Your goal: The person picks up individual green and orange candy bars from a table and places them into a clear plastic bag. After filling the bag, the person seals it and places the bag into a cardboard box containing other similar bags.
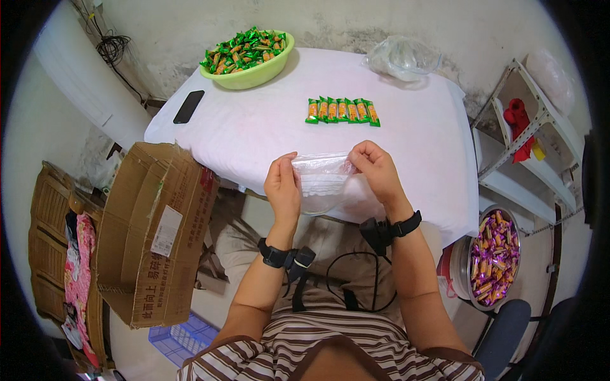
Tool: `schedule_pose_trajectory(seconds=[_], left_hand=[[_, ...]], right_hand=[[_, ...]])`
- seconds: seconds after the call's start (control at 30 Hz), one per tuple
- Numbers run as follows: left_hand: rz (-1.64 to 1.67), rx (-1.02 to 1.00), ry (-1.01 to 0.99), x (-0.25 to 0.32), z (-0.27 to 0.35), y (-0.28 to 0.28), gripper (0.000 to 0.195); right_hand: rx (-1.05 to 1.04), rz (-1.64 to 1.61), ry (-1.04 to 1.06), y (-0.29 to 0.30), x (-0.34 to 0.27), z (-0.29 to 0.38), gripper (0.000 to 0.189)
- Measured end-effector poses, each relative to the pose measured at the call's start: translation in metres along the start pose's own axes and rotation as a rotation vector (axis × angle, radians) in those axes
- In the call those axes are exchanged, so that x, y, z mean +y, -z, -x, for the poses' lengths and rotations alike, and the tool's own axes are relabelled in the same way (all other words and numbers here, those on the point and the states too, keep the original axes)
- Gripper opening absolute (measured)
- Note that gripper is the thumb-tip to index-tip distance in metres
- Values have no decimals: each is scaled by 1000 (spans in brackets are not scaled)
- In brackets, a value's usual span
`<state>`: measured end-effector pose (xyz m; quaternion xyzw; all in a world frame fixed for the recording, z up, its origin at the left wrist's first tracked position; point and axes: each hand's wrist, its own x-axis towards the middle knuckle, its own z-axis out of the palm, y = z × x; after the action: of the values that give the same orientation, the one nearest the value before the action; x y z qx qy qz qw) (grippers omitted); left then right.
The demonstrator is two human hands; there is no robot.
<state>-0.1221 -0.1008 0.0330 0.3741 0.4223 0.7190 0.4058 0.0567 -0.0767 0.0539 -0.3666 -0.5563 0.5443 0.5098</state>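
Note:
A clear plastic bag [326,183] is stretched between my two hands over the table's near edge. My left hand [282,183] pinches its left upper corner between thumb and fingers. At the opposite corner, my right hand [375,167] grips the plastic. The bag looks empty, with a whitish band across its middle. Beyond it, a row of several green-and-orange wrapped snack bars [342,111] lies side by side on the white tablecloth [257,124]. A light green basin [252,78] heaped with more of these green packets [248,50] stands at the far left of the table.
A black phone [189,107] lies at the table's left. Crumpled clear bags [402,57] sit at the back right. Left of me stands an open cardboard box [157,238], above a blue plastic crate [183,335]. A metal bowl [518,255] of purple packets and a shelf rack [529,128] are at right.

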Motion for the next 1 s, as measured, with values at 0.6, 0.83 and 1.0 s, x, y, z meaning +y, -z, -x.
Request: schedule_pose_trajectory(seconds=[0.6,0.83,1.0], left_hand=[[102,44,18,-12,1,2,27],[-177,110,-137,-5,-2,29,25],[-699,-213,-459,38,-7,5,28]], right_hand=[[-58,-277,-123,-23,9,6,26],[22,-127,-62,-22,10,5,16],[1,181,47,-17,22,6,17]])
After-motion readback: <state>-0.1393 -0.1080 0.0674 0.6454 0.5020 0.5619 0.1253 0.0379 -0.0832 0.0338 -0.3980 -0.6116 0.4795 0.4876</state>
